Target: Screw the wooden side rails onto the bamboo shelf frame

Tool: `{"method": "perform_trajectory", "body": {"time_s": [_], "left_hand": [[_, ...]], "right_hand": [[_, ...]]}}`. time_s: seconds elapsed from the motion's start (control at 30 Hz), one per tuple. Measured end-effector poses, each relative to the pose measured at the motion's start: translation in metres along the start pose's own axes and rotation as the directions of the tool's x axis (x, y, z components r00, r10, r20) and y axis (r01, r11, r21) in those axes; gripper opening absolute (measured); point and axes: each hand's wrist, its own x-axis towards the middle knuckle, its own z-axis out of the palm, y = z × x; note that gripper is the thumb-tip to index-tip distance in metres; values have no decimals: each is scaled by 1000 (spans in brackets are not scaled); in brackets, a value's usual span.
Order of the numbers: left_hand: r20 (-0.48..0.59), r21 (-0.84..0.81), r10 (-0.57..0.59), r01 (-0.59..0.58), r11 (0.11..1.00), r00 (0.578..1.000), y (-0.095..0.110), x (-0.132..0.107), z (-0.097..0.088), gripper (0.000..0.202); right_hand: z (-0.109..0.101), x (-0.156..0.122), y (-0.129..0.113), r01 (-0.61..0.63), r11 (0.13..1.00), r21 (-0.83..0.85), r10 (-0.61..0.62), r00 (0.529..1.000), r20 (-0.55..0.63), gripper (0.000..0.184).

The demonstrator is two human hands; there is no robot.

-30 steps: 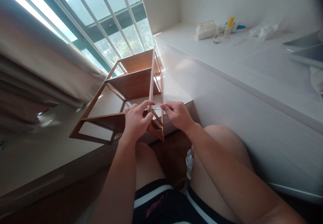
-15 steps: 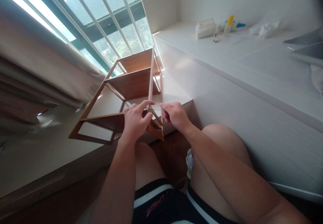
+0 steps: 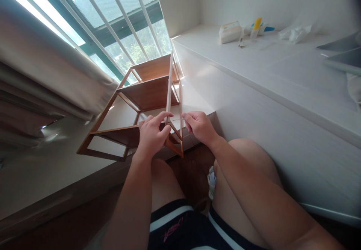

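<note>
A brown wooden shelf rack [image 3: 149,92] with several boards stands tilted in the view before me. My left hand [image 3: 151,132] is wrapped round its pale upright post [image 3: 169,96], at the level of the nearest board, thumb and forefinger on either side. Just to the right, my right hand [image 3: 199,125] pinches a thin metal rod, seemingly a hex key [image 3: 177,120]. The rod points left at the post, close to my left fingertips. Whether its tip sits in a screw is too small to tell.
On the right runs a white ledge [image 3: 239,65] carrying a tissue pack [image 3: 229,32], a yellow-capped bottle [image 3: 256,28] and crumpled plastic [image 3: 296,32]. Grey curtains [image 3: 56,62] hang at left beside a barred window [image 3: 121,20]. My knees flank the dark floor [image 3: 191,163] below.
My right hand has shifted slightly right and up, away from the post, so more of the metal rod shows. My left hand and the rack stay put.
</note>
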Motion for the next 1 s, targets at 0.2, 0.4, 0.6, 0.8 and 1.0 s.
{"method": "perform_trajectory", "body": {"time_s": [0.2, 0.4, 0.6, 0.8, 1.0], "left_hand": [[0, 2, 4, -4, 1000, 1000, 0, 0, -1, 37], [-3, 12, 13, -13, 1000, 1000, -1, 0, 0, 37], [-7, 18, 11, -11, 1000, 1000, -1, 1, 1, 35], [-11, 6, 14, -14, 1000, 1000, -2, 0, 2, 36], [-7, 11, 5, -5, 1000, 1000, 0, -1, 0, 36]], "right_hand": [[4, -3, -4, 54, 993, -103, -50, 998, 41, 49], [3, -5, -5, 132, 978, -160, -124, 990, 61, 48], [2, -6, -1, 195, 957, -214, -178, 979, 96, 48], [2, -3, 3, 213, 958, -194, -196, 975, 106, 45], [2, -2, 4, 229, 947, -224, -216, 973, 80, 41]]}}
